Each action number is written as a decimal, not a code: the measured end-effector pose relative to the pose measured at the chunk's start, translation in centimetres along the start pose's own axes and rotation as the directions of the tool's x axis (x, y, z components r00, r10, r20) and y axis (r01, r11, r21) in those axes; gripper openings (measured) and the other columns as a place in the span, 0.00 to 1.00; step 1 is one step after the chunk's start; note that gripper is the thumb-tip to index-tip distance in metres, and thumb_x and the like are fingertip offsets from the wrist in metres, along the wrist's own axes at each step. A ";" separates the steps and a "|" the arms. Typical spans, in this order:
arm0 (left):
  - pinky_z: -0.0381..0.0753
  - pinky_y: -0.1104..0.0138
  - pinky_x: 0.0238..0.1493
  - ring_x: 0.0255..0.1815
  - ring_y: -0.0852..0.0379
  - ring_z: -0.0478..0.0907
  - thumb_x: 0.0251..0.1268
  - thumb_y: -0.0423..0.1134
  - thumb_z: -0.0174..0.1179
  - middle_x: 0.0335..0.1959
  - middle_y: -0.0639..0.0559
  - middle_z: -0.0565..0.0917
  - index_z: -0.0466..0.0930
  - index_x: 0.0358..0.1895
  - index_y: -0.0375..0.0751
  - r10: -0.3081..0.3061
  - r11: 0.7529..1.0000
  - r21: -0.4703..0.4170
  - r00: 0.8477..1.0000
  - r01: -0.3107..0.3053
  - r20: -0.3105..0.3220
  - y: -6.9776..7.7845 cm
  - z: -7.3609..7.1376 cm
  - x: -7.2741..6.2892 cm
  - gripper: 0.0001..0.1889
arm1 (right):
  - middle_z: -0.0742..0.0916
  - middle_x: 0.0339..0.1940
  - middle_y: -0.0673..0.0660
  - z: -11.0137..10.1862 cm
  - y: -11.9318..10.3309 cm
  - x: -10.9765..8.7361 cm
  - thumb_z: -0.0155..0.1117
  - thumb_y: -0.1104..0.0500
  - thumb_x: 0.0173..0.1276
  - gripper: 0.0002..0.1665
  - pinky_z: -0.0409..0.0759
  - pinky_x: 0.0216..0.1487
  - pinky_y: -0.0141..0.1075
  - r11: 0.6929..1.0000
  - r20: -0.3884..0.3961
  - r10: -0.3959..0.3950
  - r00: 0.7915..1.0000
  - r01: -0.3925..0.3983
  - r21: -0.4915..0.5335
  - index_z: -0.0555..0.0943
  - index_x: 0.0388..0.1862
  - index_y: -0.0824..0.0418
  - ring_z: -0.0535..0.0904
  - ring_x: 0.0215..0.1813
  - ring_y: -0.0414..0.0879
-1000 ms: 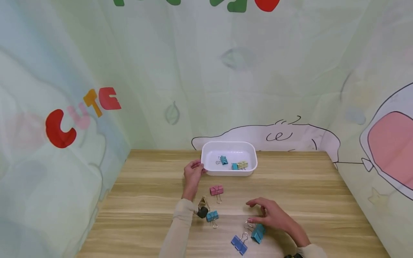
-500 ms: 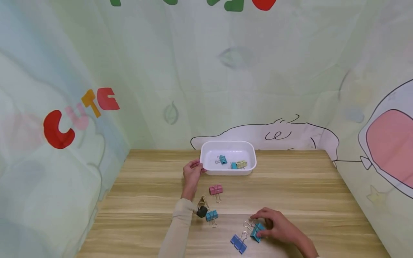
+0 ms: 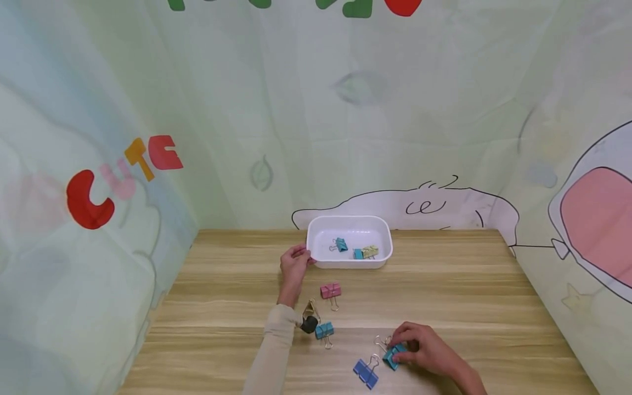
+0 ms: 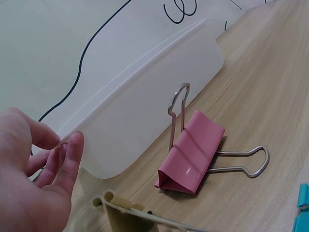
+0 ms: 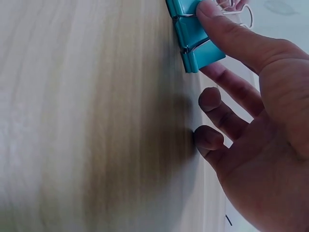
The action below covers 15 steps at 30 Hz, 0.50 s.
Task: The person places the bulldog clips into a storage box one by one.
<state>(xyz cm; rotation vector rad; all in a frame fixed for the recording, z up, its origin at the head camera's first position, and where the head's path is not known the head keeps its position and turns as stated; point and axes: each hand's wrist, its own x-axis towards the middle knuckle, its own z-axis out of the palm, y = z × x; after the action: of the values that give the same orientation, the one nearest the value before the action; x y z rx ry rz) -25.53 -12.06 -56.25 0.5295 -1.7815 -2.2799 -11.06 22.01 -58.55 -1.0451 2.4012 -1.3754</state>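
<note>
My left hand [image 3: 293, 270] pinches the rim of a white plastic tray [image 3: 349, 264] at its near left corner; the left wrist view has the thumb and fingers meeting there. Inside the tray lie a small teal binder clip [image 3: 342, 244], another teal clip [image 3: 357, 254] and a yellow clip [image 3: 370, 252]. At the front right, my right hand [image 3: 428, 349] pinches a larger teal binder clip [image 3: 393, 359] between thumb and fingers. In the right wrist view the thumb presses on this clip's side, and the other fingers are loosely bent. A blue binder clip [image 3: 366, 374] lies just left of it.
A pink binder clip [image 3: 331, 291] lies in front of the tray. A gold clip [image 3: 311, 311] and a light blue clip [image 3: 324, 330] are beside my left wrist, which bears a small black object [image 3: 309, 325]. A printed curtain [image 3: 237, 109] borders the wooden table [image 3: 454, 274].
My right hand has come down and closed its thumb and fingers on the larger teal binder clip. The left hand stays at the tray's corner.
</note>
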 end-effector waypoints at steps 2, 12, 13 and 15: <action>0.92 0.67 0.38 0.38 0.43 0.84 0.67 0.20 0.60 0.44 0.38 0.80 0.77 0.57 0.19 -0.005 1.000 0.006 1.000 0.005 0.002 0.0 0.0 0.0 0.16 | 0.86 0.44 0.44 0.0 -0.1 0.0 0.76 0.53 0.66 0.09 0.82 0.35 0.29 1.000 -0.004 0.020 1.000 -0.020 0.012 0.91 0.43 0.53 0.81 0.41 0.44; 0.92 0.66 0.41 0.41 0.43 0.83 0.68 0.21 0.60 0.46 0.37 0.79 0.77 0.57 0.20 -0.025 0.999 0.033 1.000 0.025 -0.002 0.2 0.1 -0.2 0.16 | 0.86 0.43 0.46 0.0 -0.3 -0.1 0.77 0.53 0.66 0.07 0.81 0.35 0.30 0.999 -0.016 0.016 1.000 -0.015 0.050 0.90 0.41 0.51 0.80 0.41 0.47; 0.92 0.66 0.41 0.41 0.42 0.83 0.68 0.21 0.60 0.47 0.36 0.79 0.77 0.58 0.21 -0.026 0.999 0.036 1.000 0.027 -0.003 0.3 0.1 -0.3 0.16 | 0.86 0.43 0.47 0.0 -0.3 0.0 0.77 0.54 0.66 0.07 0.81 0.35 0.30 0.999 -0.020 0.006 1.000 -0.005 0.052 0.90 0.41 0.51 0.80 0.41 0.47; 0.92 0.66 0.42 0.43 0.41 0.83 0.69 0.21 0.59 0.47 0.36 0.79 0.77 0.58 0.21 -0.029 0.999 0.042 1.000 0.030 -0.005 0.3 0.1 -0.3 0.16 | 0.86 0.43 0.47 0.0 -0.2 0.1 0.78 0.54 0.65 0.06 0.82 0.35 0.31 0.999 -0.027 -0.010 1.000 0.012 0.052 0.90 0.41 0.51 0.81 0.41 0.47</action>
<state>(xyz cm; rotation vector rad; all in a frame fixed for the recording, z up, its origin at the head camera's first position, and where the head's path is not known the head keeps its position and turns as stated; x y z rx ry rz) -25.28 -11.94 -55.84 0.5718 -1.8350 -2.2630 -11.03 21.88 -58.33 -1.0349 2.3676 -1.4561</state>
